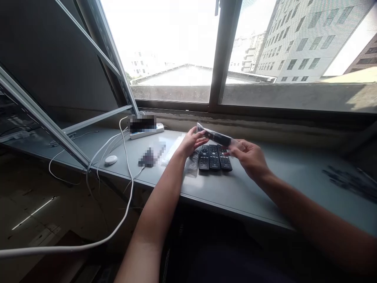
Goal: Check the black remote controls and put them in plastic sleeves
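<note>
Between my hands, above the bench, is a black remote control (pixel 219 138) inside a clear plastic bag (pixel 235 144). My left hand (pixel 191 142) pinches the bag at its left end, close to the tip of the remote. At the other end my right hand (pixel 249 154) is closed on the loose plastic. Just below lie three black remote controls (pixel 214 159) side by side on the grey bench (pixel 265 188), their buttons facing up. Clear plastic bags (pixel 192 167) lie on the bench by my left wrist, partly hidden by my forearm.
A white power strip (pixel 147 131) stands toward the window, with white cables (pixel 125 149) running off the bench edge. A round white device (pixel 110 160) sits at the left. Metal shelf framing (pixel 97 51) rises there. A blurred dark pile (pixel 350 181) lies far right.
</note>
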`<state>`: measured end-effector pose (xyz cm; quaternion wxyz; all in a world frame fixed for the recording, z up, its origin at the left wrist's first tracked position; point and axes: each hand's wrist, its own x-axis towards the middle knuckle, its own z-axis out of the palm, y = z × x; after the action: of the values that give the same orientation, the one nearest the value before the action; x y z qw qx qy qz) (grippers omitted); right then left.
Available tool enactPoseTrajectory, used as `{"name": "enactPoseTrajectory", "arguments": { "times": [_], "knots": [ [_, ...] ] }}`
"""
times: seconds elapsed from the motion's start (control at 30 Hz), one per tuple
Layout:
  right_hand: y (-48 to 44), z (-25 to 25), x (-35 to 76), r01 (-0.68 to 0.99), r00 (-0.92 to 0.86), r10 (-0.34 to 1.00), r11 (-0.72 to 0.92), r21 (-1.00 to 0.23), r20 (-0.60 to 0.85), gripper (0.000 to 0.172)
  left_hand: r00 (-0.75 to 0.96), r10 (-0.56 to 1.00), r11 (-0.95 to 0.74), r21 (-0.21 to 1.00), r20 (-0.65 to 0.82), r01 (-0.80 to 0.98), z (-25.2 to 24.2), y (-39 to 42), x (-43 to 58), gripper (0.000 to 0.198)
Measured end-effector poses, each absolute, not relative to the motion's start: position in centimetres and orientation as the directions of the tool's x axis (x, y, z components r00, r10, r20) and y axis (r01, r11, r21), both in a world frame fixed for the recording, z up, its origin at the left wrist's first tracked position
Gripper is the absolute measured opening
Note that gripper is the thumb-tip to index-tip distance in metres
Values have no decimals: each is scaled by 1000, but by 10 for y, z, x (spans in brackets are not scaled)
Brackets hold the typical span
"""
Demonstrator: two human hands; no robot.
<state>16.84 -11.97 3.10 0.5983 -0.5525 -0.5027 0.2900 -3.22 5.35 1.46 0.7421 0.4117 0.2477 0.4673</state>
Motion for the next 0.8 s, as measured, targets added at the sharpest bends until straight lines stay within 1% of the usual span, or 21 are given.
{"name": "enactPoseTrajectory", "arguments": {
  "times": [0.1,0.2,0.27,0.33,0.43,0.5,0.57,0.63,0.7,0.73,0.8],
  "knots": [
    [-122,32,168,188,334,879,292,-938,341,46,493,869,244,832,40,-498,18,52,-32,51],
    [-122,32,166,137,322,867,356,-925,381,47,517,854,247,830,58,-500,20,50,-32,42],
    [-123,31,165,149,303,861,381,-913,409,44,521,852,245,841,51,-483,19,49,-33,41],
    [-123,31,165,195,266,845,424,-884,464,38,513,858,257,855,12,-451,18,49,-34,51],
    [-123,31,167,278,174,791,532,-800,586,27,470,881,269,873,-52,-407,15,50,-35,84],
    [-123,30,168,308,123,758,584,-751,640,23,437,896,265,884,-79,-385,14,52,-35,103],
    [-124,29,168,326,89,748,602,-728,658,25,410,908,257,887,-86,-383,14,53,-35,109],
    [-124,28,166,320,75,748,609,-726,660,21,390,918,244,877,-71,-415,15,54,-36,104],
    [-122,26,164,285,113,749,605,-744,653,9,387,921,230,859,-40,-458,18,54,-37,85],
    [-120,25,163,262,157,753,593,-762,639,10,389,921,227,850,-29,-474,20,53,-38,73],
    [-115,21,164,205,258,784,527,-825,565,27,390,921,232,838,-25,-494,24,50,-40,48]
  ]
}}
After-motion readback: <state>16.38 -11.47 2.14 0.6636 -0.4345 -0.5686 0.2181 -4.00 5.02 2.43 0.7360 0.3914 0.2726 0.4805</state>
